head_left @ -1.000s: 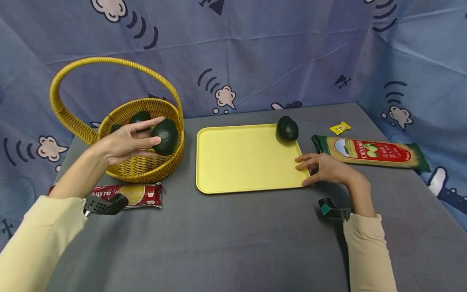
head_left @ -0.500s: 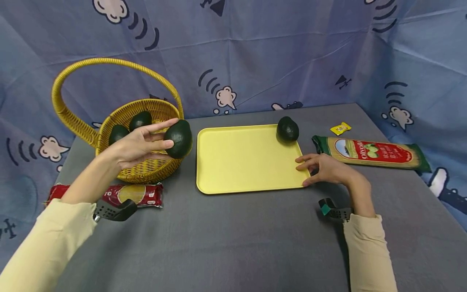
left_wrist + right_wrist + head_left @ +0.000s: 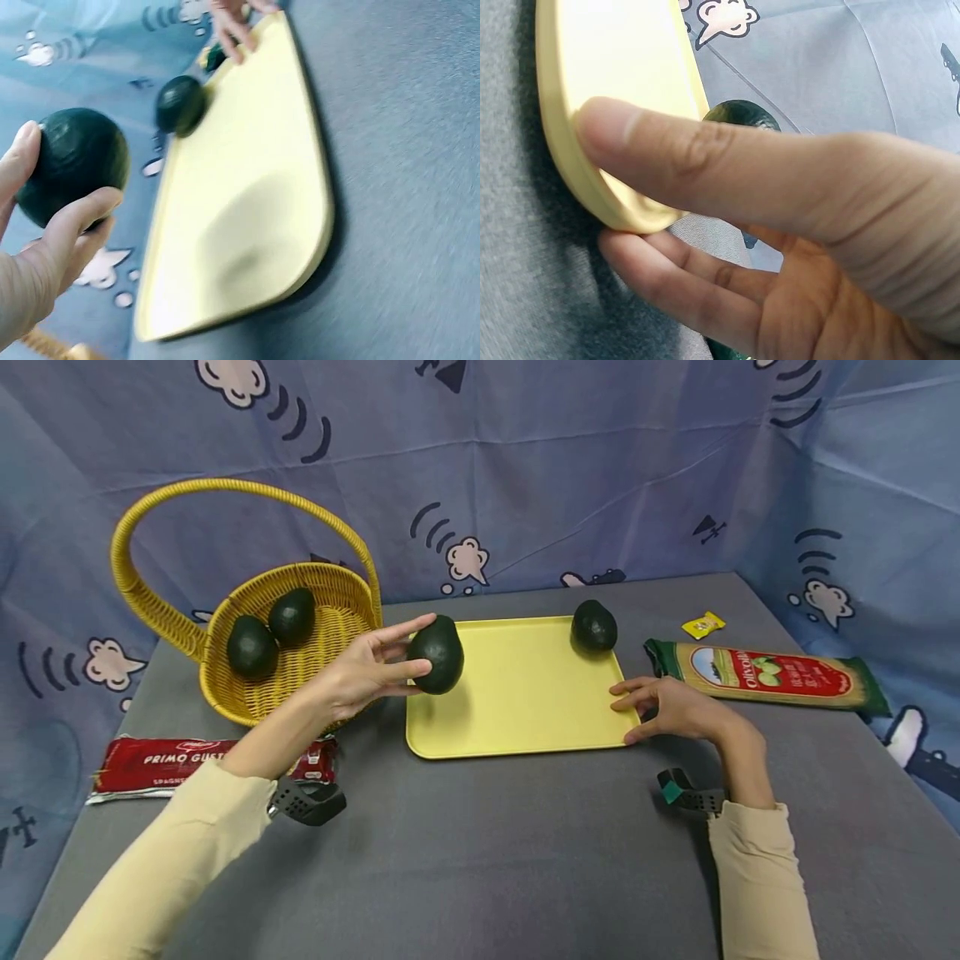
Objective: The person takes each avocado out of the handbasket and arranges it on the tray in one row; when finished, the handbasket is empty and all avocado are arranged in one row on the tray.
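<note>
Apparently, left-wrist view alone parts the held avocado [image 3: 79, 159] from the tray [image 3: 234, 157].

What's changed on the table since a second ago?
The left hand has carried its avocado rightward, from over the yellow basket to above the left end of the yellow tray. The two avocados inside the basket now show fully. Nothing was newly gripped or let go. The right hand stays at the tray's right edge; the avocado at the far corner and both pasta packs haven't moved.
</note>
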### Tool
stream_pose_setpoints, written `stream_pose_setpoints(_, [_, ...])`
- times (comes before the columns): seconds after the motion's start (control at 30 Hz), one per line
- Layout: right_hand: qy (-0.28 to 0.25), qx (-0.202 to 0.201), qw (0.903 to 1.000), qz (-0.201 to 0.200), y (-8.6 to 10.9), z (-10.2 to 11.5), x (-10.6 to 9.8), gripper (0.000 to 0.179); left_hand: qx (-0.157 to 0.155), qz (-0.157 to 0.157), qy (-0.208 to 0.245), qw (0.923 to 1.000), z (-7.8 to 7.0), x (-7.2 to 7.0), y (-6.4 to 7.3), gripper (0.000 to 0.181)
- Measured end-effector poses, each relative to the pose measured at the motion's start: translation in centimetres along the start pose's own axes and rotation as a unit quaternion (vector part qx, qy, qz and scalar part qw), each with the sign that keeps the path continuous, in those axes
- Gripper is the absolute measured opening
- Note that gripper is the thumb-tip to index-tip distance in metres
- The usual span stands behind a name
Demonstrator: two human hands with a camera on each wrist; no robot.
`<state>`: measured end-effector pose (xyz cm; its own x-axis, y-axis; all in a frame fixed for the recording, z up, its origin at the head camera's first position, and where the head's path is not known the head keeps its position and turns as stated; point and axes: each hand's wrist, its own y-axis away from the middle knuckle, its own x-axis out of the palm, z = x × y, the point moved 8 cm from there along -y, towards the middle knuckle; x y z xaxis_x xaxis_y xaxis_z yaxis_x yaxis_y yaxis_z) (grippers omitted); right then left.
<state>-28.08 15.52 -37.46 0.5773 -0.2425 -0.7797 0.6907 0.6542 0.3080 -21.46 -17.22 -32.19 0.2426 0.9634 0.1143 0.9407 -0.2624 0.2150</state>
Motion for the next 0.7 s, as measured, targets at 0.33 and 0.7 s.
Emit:
stream_pose_setpoints(0.33, [-0.004,0.000,1.0000,-0.003,0.1,0.0,0.1,0.054,0.044,-0.002,0.006,0.9990,2.8,3.2,-4.4,0.063])
stream_pose_setpoints(0.7, [-0.005,-0.004,1.0000,-0.005,0.0,-0.2,0.0,0.054,0.047,-0.005,0.015,0.9988,4.3,3.5,-8.5,0.063])
